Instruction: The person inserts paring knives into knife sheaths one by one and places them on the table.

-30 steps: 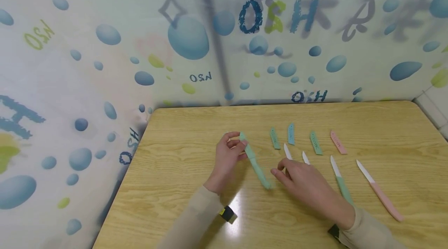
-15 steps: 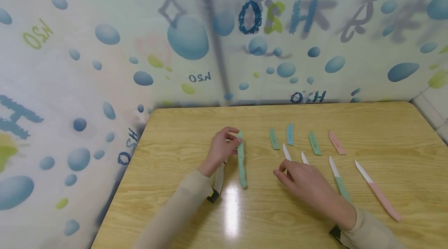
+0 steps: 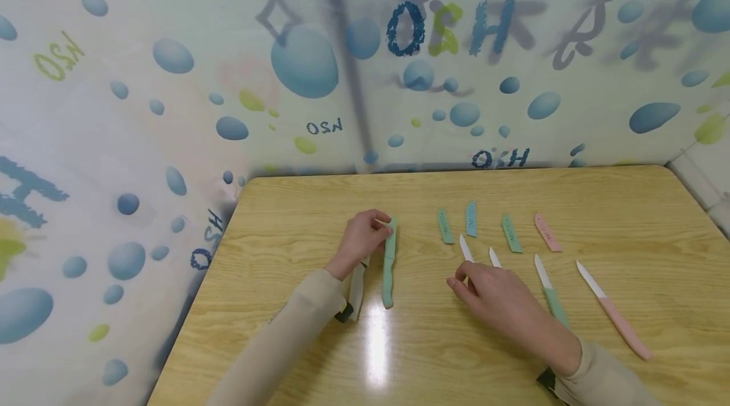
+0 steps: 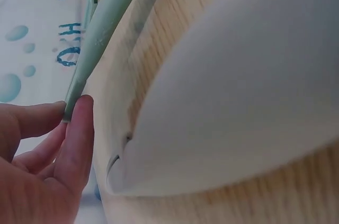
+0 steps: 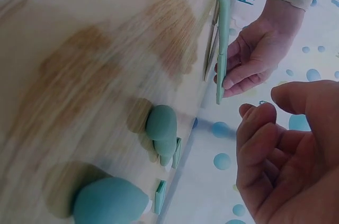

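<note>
In the head view my left hand (image 3: 363, 238) pinches the end of a green knife (image 3: 388, 273) by its sheath, between thumb and fingers. The knife points toward me, above or on the table; I cannot tell whether it touches. A pale, handle-shaped thing (image 3: 357, 289) lies beside it, partly under my left wrist, and looms large in the left wrist view. My right hand (image 3: 502, 298) hovers with loosely bent fingers, holding nothing, over two knives whose white blades (image 3: 466, 247) stick out beyond it. Rounded blue-green handle ends (image 5: 161, 123) show below it in the right wrist view.
Right of my hand lie a green-handled knife (image 3: 556, 306) and a pink-handled knife (image 3: 623, 325). Behind them are a green sheath (image 3: 445, 227), a blue sheath (image 3: 471, 220), another green sheath (image 3: 511, 234) and a pink sheath (image 3: 547, 232). A patterned curtain (image 3: 308, 64) borders the wooden table (image 3: 285, 228).
My left hand has moved left with the green knife, which has swung from slanting to nearly straight toward me. The pale handle-shaped thing has come into sight. My right hand has hardly moved.
</note>
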`<state>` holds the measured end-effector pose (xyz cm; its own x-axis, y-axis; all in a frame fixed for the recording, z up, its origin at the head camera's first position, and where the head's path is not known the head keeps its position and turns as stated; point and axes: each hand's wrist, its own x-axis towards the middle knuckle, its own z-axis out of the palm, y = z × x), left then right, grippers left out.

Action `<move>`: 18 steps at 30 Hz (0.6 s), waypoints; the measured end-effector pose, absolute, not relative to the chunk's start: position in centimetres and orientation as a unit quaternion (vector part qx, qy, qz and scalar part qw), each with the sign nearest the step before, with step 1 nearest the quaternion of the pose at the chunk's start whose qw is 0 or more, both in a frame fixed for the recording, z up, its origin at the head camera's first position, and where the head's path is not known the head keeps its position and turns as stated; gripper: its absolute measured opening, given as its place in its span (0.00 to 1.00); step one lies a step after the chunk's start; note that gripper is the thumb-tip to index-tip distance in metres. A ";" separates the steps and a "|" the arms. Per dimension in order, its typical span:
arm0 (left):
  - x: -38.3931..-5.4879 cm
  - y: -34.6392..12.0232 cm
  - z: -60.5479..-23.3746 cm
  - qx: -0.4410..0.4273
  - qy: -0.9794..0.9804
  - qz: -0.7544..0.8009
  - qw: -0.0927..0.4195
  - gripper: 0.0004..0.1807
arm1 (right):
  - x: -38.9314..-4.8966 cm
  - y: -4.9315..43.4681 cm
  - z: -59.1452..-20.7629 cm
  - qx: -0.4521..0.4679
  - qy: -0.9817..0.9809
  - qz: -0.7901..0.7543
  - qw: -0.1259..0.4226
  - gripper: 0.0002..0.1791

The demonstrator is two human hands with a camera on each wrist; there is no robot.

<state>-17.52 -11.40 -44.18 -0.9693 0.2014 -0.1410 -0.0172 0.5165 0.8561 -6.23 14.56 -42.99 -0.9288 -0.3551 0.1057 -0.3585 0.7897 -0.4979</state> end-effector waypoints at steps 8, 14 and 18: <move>-17.6 -11.6 -44.5 0.056 0.889 0.435 0.128 0.10 | -6.3 14.6 -43.0 0.188 -0.946 0.264 -0.005 0.09; -17.7 -11.7 -44.7 0.059 0.895 0.422 0.129 0.11 | -6.3 14.6 -43.1 0.188 -0.945 0.266 -0.006 0.09; -17.6 -11.6 -44.7 0.066 0.896 0.421 0.123 0.10 | -6.2 14.6 -43.1 0.188 -0.945 0.267 -0.006 0.08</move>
<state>-17.63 -11.65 -44.70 -0.9613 0.2210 -0.1647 0.0144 0.6369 0.7708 -6.25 14.65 -43.15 -0.9295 -0.3580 0.0886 -0.3515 0.7873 -0.5066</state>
